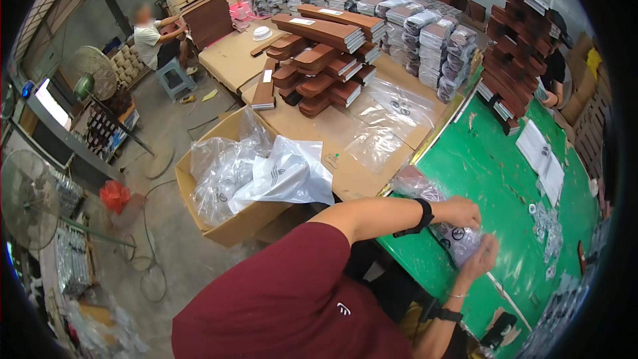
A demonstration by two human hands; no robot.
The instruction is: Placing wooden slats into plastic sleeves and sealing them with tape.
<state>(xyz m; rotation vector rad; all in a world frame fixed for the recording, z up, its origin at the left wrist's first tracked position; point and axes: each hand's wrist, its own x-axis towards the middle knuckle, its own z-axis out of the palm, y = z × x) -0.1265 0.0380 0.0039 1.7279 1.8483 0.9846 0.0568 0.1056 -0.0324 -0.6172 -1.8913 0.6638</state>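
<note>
Work judged part-complete. On the green tabletop (495, 159), a brown piece (413, 182) lies inside a clear bag (460, 244); left hand (458, 213) and right hand (482, 256) appear to pinch its right end, fingers narrowed. Closure unconfirmed. Wrapped packs (399, 14) stand stacked far off; unwrapped brown pieces (321, 58), farther left, apparently remain.
</note>
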